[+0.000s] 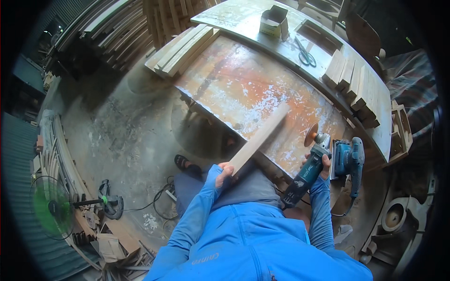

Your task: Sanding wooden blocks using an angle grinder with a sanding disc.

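My left hand [224,174] is closed around the near end of a pale wooden board [260,137]. The board's far end reaches over the worn, paint-flecked table [225,70]. In my right hand [323,165] is a teal angle grinder [305,177], gripped by its body. Its head and orange-brown disc [311,134] point away from me, apart from the board. Just right of the grinder, a teal sander [347,159] stands at the table's right end; a cord runs down from it.
A pale panel [290,51] along the far side bears an open box [274,22], scissors [305,54] and several wood blocks [354,84]. Boards [185,50] lie at the table's left end. A green fan [52,207] stands at left, and a cable [157,201] crosses the floor.
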Demonstrator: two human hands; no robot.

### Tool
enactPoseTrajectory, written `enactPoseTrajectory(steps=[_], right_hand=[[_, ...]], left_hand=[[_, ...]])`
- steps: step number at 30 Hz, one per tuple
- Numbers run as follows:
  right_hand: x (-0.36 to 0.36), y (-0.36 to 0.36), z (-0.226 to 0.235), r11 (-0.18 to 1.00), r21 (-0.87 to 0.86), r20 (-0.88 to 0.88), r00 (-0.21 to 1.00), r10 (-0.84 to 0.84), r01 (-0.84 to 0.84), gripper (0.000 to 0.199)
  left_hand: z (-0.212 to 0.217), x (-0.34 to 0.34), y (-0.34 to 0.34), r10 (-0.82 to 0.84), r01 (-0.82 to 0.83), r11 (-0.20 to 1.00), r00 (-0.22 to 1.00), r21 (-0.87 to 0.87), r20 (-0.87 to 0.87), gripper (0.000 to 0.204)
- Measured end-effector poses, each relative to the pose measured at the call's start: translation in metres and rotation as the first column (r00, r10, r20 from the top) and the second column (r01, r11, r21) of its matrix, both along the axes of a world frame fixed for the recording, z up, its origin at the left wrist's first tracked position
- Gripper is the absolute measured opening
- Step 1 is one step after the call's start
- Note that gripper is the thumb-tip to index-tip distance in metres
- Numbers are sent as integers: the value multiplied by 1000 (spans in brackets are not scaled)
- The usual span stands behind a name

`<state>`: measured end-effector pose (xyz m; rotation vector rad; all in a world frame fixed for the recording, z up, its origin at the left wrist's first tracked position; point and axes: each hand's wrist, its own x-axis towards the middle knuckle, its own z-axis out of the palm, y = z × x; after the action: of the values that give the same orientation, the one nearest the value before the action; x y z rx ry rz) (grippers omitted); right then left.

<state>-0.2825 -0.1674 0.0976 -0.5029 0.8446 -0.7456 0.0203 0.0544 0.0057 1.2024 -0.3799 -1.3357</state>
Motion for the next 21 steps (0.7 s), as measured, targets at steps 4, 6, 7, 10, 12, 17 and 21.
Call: enactPoseTrajectory(steps=[4,6,7,10,12,17,21], right_hand=[[-4,4,-22,999,-38,8,1000,5,-5,65],[6,11,-21,998,-49,-5,999,47,-47,61],[12,14,-18,996,-59,-37,998,58,-61,61],[29,22,3,994,-95,-65,996,53,-59,58],[28,27,9,997,-76,-54,998,10,-14,56],[31,33,17,995,-98,-58,997,-42,36,57],[8,44,25,983,-140,-20,992,-125,121,55]], left_hand=[[7,3,-6,197,-225,974,853,0,483,50],[23,4,-6,194,-234,967,400,-105,896,53],[18,10,-6,278,-202,956,412,-211,868,56],[18,5,-6,239,-200,964,367,-175,899,54],[22,-3,-10,203,-178,973,371,-145,906,54],[29,1,-12,185,-110,983,540,-149,821,46],[16,18,-12,-10,-9,999,932,51,362,43]])
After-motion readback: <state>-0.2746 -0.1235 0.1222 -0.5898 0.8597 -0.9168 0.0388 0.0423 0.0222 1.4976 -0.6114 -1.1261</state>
